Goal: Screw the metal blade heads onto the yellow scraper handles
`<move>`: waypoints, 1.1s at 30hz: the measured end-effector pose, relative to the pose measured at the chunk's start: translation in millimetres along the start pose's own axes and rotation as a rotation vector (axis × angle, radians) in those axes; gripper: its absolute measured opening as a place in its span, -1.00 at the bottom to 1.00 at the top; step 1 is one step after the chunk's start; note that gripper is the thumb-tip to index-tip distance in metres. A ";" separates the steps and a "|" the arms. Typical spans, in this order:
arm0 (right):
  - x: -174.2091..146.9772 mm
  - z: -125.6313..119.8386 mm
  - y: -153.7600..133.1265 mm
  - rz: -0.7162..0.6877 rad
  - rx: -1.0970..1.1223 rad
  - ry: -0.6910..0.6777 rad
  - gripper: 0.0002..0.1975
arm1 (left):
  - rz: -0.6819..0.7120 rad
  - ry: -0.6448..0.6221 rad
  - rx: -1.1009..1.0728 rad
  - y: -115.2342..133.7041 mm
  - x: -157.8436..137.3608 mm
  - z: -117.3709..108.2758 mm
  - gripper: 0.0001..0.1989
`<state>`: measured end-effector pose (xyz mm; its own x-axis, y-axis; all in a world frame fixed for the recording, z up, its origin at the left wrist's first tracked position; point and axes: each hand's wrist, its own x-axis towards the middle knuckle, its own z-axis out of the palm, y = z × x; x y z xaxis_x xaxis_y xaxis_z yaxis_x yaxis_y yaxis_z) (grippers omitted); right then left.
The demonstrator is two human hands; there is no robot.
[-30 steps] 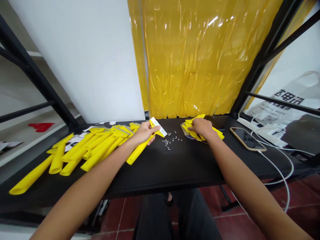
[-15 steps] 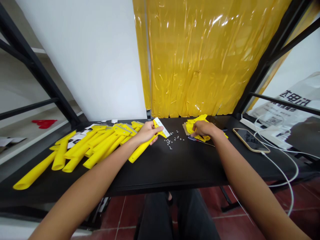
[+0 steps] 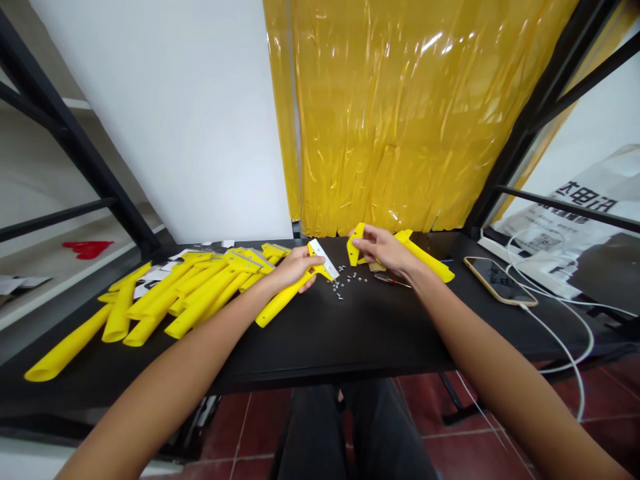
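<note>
My left hand [image 3: 295, 267] is closed around the head end of a yellow scraper [image 3: 280, 303], whose handle slants down to the left. A pale metal blade [image 3: 324, 259] lies across the scraper's head. Between thumb and fingers, my right hand [image 3: 383, 248] pinches a flat yellow plastic plate [image 3: 356, 245] with holes in it, held up apart from the scraper. Small loose screws and nuts [image 3: 341, 285] are scattered on the black table between my hands. A screwdriver [image 3: 393, 280] lies below my right wrist, partly hidden.
Several yellow scrapers [image 3: 200, 287] are piled at the left. Another yellow handle [image 3: 431, 260] lies right of my right hand. Farther right are a phone [image 3: 501, 280] and white cables [image 3: 583, 333]. Black frame posts [image 3: 530, 127] flank the table [image 3: 320, 353]; a yellow plastic curtain [image 3: 400, 120] hangs behind.
My right hand has lifted a yellow plate from the small pile at the right and carried it left, towards the scraper. My left hand has barely moved.
</note>
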<state>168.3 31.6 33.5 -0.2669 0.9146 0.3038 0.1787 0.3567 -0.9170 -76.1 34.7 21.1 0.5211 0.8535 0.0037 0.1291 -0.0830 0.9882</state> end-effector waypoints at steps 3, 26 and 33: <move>-1.7 16.1 -0.7 -0.060 0.094 -0.079 -0.73 | -0.010 0.019 -0.017 -1.1 1.1 0.3 -0.86; -0.4 42.6 18.3 0.004 0.132 -0.192 -0.49 | -0.025 0.014 0.055 -1.5 0.1 2.4 -0.83; 0.3 47.5 29.5 0.003 0.122 -0.253 -0.43 | -0.026 -0.150 -0.164 -5.2 2.7 -3.4 -0.60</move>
<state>128.5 33.3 -5.7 -0.4976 0.8334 0.2407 0.0685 0.3144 -0.9468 -78.3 39.2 16.5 0.6406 0.7671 -0.0333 0.0119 0.0335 0.9994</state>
